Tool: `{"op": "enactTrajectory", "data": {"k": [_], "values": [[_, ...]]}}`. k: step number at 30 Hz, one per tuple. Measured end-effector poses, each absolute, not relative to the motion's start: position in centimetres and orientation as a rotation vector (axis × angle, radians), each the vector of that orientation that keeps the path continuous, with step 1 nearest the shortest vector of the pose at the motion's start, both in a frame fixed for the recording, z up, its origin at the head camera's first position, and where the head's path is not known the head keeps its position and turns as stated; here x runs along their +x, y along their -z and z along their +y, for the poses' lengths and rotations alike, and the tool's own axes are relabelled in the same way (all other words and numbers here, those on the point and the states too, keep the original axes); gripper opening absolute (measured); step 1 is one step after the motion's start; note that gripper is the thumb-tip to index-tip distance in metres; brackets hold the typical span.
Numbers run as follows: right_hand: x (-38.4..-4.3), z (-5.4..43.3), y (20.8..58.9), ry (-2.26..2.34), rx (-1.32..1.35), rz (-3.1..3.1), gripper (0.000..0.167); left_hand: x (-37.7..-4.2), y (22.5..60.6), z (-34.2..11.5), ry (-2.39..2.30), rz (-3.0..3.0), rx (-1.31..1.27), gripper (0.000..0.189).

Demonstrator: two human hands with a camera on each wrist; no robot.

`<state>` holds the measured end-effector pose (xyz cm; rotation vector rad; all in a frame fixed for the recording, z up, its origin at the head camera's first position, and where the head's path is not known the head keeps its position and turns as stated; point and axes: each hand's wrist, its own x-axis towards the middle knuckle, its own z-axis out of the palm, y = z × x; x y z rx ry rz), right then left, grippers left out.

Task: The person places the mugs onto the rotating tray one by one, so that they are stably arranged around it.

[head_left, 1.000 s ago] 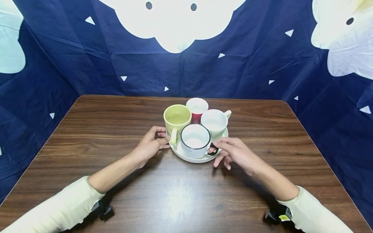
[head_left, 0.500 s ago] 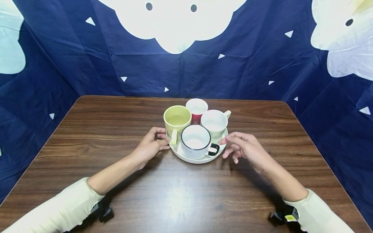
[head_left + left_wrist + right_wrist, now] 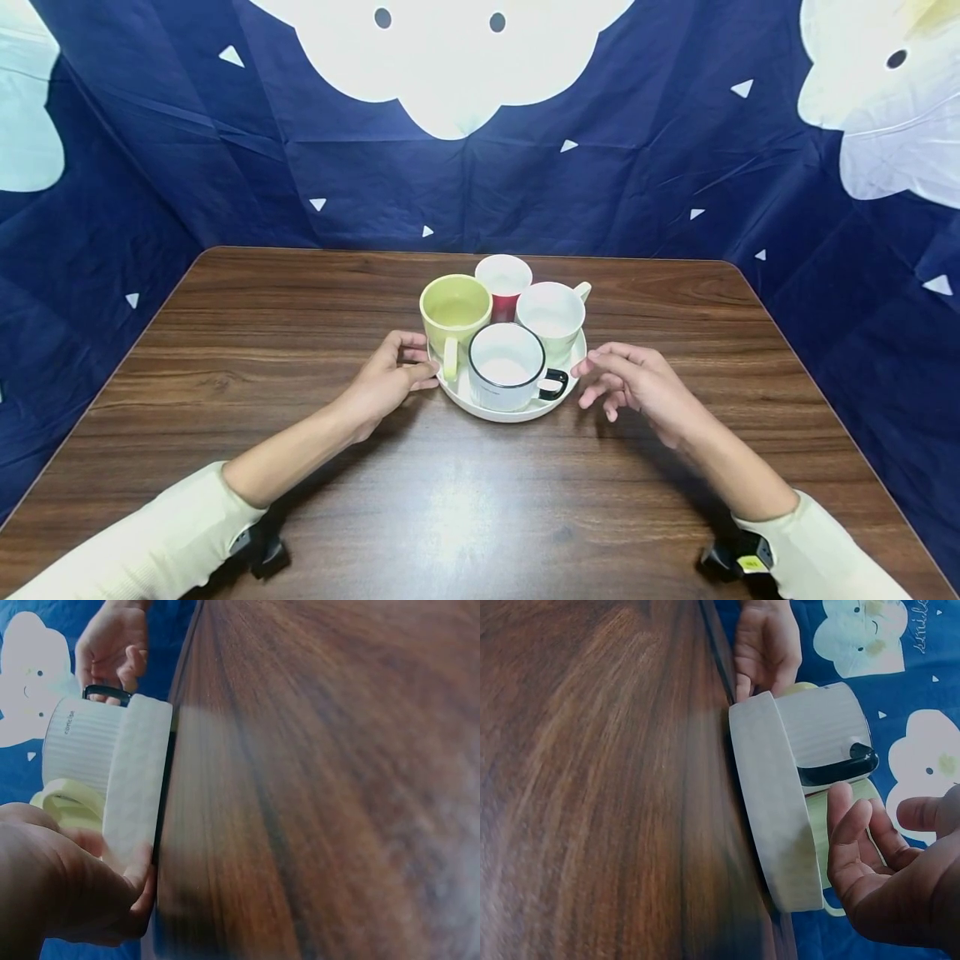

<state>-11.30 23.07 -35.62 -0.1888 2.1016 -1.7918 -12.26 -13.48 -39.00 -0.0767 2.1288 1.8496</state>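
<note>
A round white dish point(image 3: 491, 412) with a raised rim holds several cups, all upright. My left hand point(image 3: 386, 375) grips its left rim, thumb on the wall beside the yellow-green mug point(image 3: 456, 307). At the front stands a white mug point(image 3: 498, 393) with a dark rim, its black handle point(image 3: 555, 386) pointing right. Behind it are a pale green cup point(image 3: 551, 315) and a red cup point(image 3: 503, 306) with a white inside. My right hand point(image 3: 637, 387) hovers at the dish's right side with loosely bent fingers and nothing in them; the right wrist view shows it apart from the black handle point(image 3: 840, 771).
The dish stands on a brown wood-grain table point(image 3: 315, 292), toward its far edge. A dark blue cloth point(image 3: 360, 175) with white cloud shapes hangs behind and at both sides. Both forearms wear cream sleeves point(image 3: 157, 529) with black wrist cameras.
My right hand has let go of the white mug's black handle and drawn back to the right. That mug sits very slightly further right. My left hand keeps its grip on the dish.
</note>
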Motion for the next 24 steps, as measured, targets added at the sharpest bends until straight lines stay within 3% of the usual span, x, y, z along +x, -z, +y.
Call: {"op": "enactTrajectory", "data": {"k": [11,24], "values": [[-11.5,23.8,35.5,1.82,-0.181,2.109,0.02,-12.4,39.0,-13.6,-1.863,2.107,-0.077,0.058],[-14.4,28.7,35.0,1.917,-0.153,2.356,0.02,-14.5,38.8,-16.5,-1.926,2.084,-0.101,0.059]]}}
